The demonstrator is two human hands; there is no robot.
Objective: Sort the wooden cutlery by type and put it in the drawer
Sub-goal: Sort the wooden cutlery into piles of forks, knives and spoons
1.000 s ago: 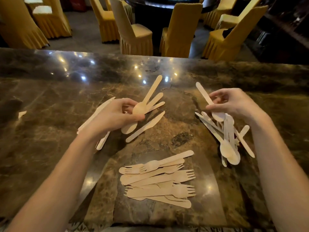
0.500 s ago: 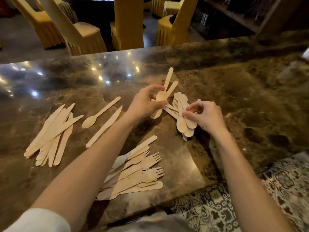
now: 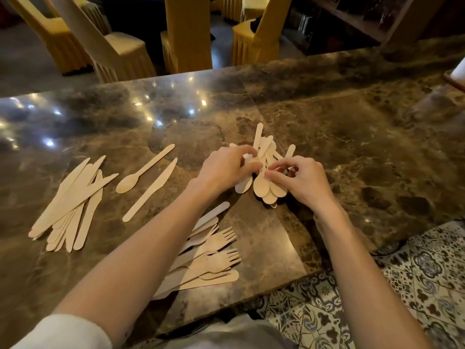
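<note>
On the shiny marble counter (image 3: 327,147), both hands meet on the spoon bundle (image 3: 263,183). The left hand (image 3: 221,170) curls round the handles; the right hand (image 3: 302,182) pinches the bowls, maybe squaring them. Left of the grip lie a loose spoon (image 3: 143,170), loose knife (image 3: 151,190) and knife pile (image 3: 70,202); forks (image 3: 211,255) sit nearer. Next, I think, fetch that loose spoon.

Dim indoor light with a warm cast. The polished marble table (image 3: 352,137) shows small white glare spots across its far left. Soft dark shadows lie under the right forearm (image 3: 372,273) and beneath the spoon pile (image 3: 264,185). Behind the yellow chairs (image 3: 188,34) the room falls near black. Wide-angle bend curves the table's far edge. Its far right end is smeared; the centre is sharp.
</note>
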